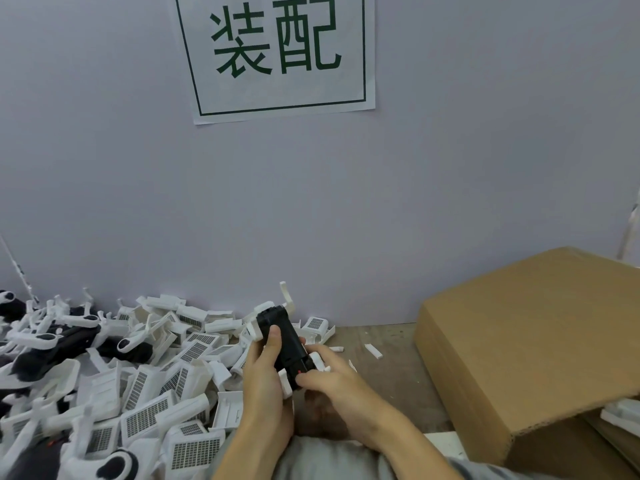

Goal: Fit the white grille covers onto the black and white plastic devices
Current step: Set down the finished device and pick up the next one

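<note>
Nearest to me, the person's two forearms came up from a grey-clad lap and met over a single black and white device (282, 341). The left hand (265, 372) was wrapped around its left side, thumb laid up along the black body. The right hand (329, 375) had its fingers curled in and pinching the device's lower end, near a small red mark. Whether a white cover was already seated on that unit I could not tell; white parts showed at its top and beside the right hand's fingers, but the hands hid the joint. I judged this one to be mid-fit, not finished.

Much was plainly left. A deep heap of loose grille covers (145, 415) lay just left of the hands, spreading to the table's near edge, and behind it a tangle of black and white devices (69, 336) ran off the left side.

Room to move was narrow: the heap pressed against the left hand, and a big cardboard box (530, 344) stood close on the right, its flap overhanging some white parts (623, 415). Between them ran a bare strip of wooden table (388, 372), scattered with a few white scraps. Farthest off, the grey wall (450, 168) shut in the back, a printed sign (277, 53) pinned high on it.
</note>
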